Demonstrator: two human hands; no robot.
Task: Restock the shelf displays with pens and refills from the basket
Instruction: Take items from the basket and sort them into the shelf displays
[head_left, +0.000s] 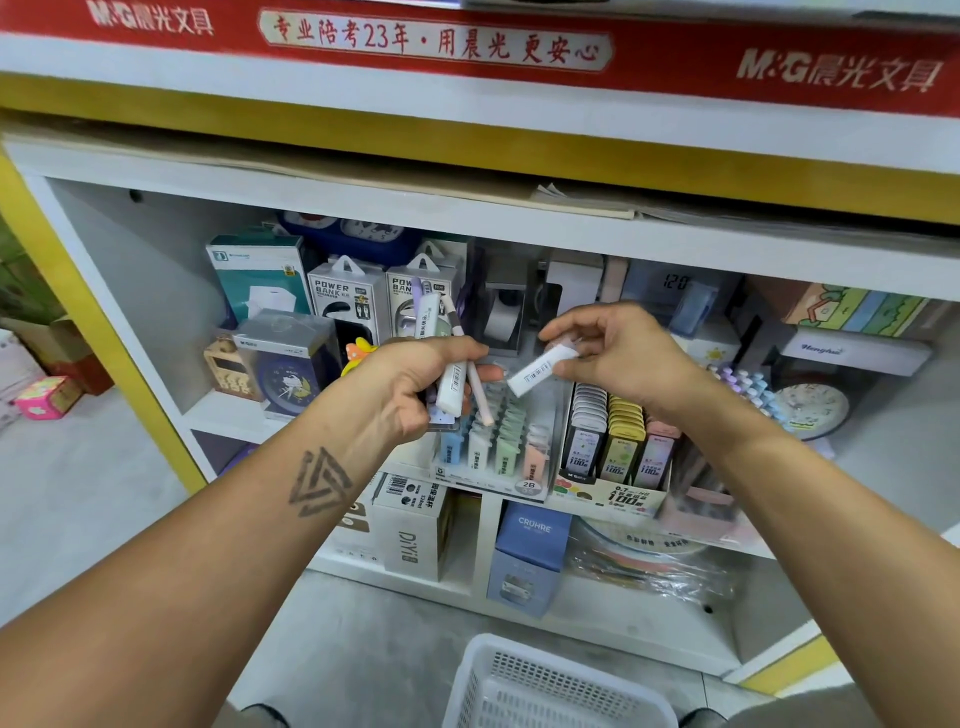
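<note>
Below hands, white basket (470, 680); shelf display box (608, 496) w/ refill cases (621, 441).

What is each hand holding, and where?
Left hand grips a bundle of pens and refill cases around their middles; right hand pinches one white case by its upper end.

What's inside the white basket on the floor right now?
The visible part of the white basket shows only bare mesh, with no pens or refills. Its near end is cut off by the frame's bottom edge, so anything lying there cannot be seen.
</note>
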